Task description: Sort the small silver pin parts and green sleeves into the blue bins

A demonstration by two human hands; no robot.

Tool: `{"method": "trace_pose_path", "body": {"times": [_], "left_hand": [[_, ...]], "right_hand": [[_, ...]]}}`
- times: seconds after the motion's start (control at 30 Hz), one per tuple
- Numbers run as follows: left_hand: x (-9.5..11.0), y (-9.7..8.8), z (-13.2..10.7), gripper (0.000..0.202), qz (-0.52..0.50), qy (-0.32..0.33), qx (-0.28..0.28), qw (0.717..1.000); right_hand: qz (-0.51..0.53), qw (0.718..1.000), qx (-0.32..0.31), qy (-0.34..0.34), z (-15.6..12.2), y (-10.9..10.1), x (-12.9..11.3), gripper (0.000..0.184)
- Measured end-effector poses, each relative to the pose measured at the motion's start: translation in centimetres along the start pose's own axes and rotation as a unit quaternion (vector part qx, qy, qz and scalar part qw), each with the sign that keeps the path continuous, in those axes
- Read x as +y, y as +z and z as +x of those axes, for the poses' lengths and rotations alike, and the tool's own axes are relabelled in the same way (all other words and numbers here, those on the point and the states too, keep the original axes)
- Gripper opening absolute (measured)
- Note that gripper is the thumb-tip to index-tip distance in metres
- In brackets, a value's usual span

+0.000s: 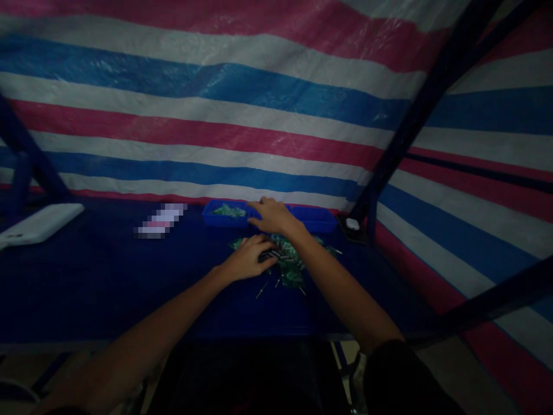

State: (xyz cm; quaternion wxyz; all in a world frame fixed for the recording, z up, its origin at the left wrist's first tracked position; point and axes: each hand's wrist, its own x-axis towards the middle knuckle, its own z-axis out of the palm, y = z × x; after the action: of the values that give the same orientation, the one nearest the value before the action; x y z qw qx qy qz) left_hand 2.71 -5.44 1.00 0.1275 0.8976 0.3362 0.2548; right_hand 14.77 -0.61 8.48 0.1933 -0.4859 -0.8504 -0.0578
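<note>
A loose pile of small green pieces (291,274), mixed with thin metal pins, lies on the blue table. At its left side is my left hand (246,259), its fingers curved over some metal pins and its thumb apart from them. Just beyond, my right hand (276,218) reaches across the pile with fingers spread, above the near right part of a blue tray (210,219). Green pieces (228,211) lie in that tray. I see nothing held in either hand, though the dim light hides fine detail.
A second blue tray (317,218) stands to the right of the first. Beside a frame post lies a dark flat object with a small white case (352,223) on it. Leftward are a blurred-out phone-like item (163,220) and a white flat device (45,223). Striped sheeting (224,129) hangs behind.
</note>
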Motion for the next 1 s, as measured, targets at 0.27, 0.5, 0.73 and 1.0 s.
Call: {"method": "trace_pose_path", "body": {"times": [0.27, 0.5, 0.73, 1.0], "left_hand": [[1.8, 1.3, 0.2, 0.026, 0.03, -0.053, 0.001, 0.998], [0.4, 1.4, 0.6, 0.022, 0.037, -0.091, 0.008, 0.995], [0.3, 1.1, 0.2, 0.022, 0.034, -0.092, 0.006, 0.995], [0.1, 0.5, 0.2, 0.021, 0.046, -0.094, 0.021, 0.994]], "right_hand": [[0.09, 0.986, -0.036, 0.137, -7.5, 2.9, 6.0, 0.041], [0.105, 0.97, -0.073, 0.207, -11.4, 1.9, 7.6, 0.049], [0.049, 0.979, -0.081, 0.182, -10.2, 2.9, 5.5, 0.04], [0.071, 0.983, -0.064, 0.158, -10.0, 3.1, 4.7, 0.043]]}}
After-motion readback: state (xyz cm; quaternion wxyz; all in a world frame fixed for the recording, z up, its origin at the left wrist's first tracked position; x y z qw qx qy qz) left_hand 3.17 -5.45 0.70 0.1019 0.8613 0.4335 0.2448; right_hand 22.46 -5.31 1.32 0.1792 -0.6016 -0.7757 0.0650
